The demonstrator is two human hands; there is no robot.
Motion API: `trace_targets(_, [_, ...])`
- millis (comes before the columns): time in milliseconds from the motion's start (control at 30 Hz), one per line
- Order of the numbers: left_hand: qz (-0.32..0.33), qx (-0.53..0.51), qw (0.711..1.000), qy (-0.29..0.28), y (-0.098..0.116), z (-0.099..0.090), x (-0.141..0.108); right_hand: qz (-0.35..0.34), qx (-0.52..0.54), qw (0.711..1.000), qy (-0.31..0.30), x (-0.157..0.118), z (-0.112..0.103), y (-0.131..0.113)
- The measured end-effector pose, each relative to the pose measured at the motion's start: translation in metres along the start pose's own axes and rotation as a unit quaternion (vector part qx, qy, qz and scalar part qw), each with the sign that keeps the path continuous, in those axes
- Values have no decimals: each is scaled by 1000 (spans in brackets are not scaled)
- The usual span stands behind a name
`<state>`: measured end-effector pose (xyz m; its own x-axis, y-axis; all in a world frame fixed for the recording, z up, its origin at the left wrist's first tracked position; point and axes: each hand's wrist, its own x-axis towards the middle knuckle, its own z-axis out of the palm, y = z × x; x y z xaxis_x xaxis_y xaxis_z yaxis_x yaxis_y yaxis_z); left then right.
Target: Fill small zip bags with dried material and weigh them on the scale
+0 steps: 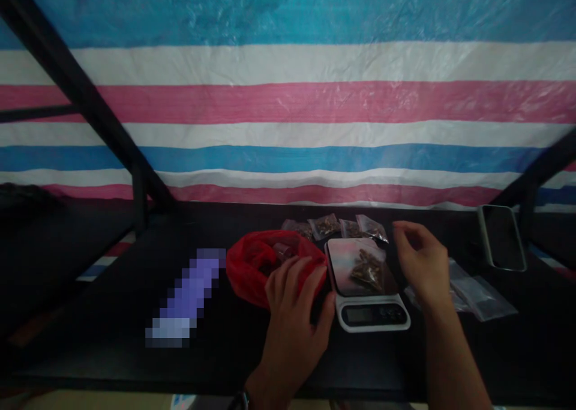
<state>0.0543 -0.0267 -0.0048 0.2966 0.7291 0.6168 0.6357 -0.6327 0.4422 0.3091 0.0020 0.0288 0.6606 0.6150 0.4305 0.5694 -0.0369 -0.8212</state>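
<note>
My left hand [297,320] lies over the near right side of a crumpled red plastic bag [245,278], its fingers spread and touching the rim. Inside the bag a bit of clear plastic shows; the rest is hidden. Beside it stands a white digital scale [341,320] with a metal plate. On that plate lies a small clear zip bag of brown dried pieces [368,269]. My right hand [422,263] hovers just right of the scale, thumb and fingertips pinched together, with nothing visible between them.
Behind the scale lie several small filled zip bags [324,226]. Flat clear zip bags [483,299] rest to the right, near a phone [501,239]. A blurred-out purple object [186,296] is on the left of the black tabletop [216,356]. Striped sheeting [288,104] hangs behind.
</note>
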Motion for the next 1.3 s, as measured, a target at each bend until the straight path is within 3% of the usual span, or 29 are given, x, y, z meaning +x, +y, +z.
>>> trace_targets(167, [41, -25, 999, 24, 8, -2, -5, 22, 49, 996, 66, 1, -3, 10])
trace_targets(600, [111, -119, 982, 99, -5, -11, -7, -12, 82, 996, 29, 3, -4, 16])
trace_targets(833, [132, -129, 978, 94, -6, -12, -9, -35, 65, 994, -83, 0, -7, 9])
trace_targets(1000, [130, -128, 979, 92, -6, -12, -7, -49, -2, 984, -173, -3, -9, 12])
trace_targets(1300, [121, -139, 980, 79, -6, -10, -10, -51, -15, 975, -217, -2, -6, 19])
